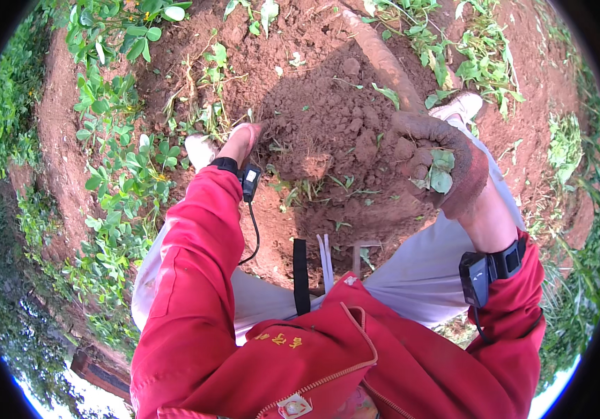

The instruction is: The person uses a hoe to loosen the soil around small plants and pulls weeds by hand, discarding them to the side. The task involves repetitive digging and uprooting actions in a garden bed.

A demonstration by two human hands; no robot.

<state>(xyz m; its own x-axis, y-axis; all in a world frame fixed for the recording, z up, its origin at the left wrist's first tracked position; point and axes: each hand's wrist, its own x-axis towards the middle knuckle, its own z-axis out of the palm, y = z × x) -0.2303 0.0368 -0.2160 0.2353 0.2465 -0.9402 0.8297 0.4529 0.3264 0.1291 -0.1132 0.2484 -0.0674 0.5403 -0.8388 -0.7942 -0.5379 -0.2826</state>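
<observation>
My right hand (444,165), in a soil-caked glove, has its fingers curled round green leaves (441,172) and what looks like a clod of soil. Beside its fingertips lies a heap of loose, dug soil (326,115). A long, soil-covered wooden pole or handle (383,57) runs from near that hand up towards the top of the view; whether the hand touches it is unclear. At the heap's left edge is my left hand (245,141), largely hidden by its wrist and a strapped device; its fingers seem to reach into the soil and weeds, and its hold is not visible.
Leafy green plants (116,157) grow in a row at left. Pulled weeds (488,63) lie on the soil at upper right. My left shoe (200,151) and right shoe (459,106) flank the heap. A black strap (301,272) and pale cords (326,262) hang between my legs.
</observation>
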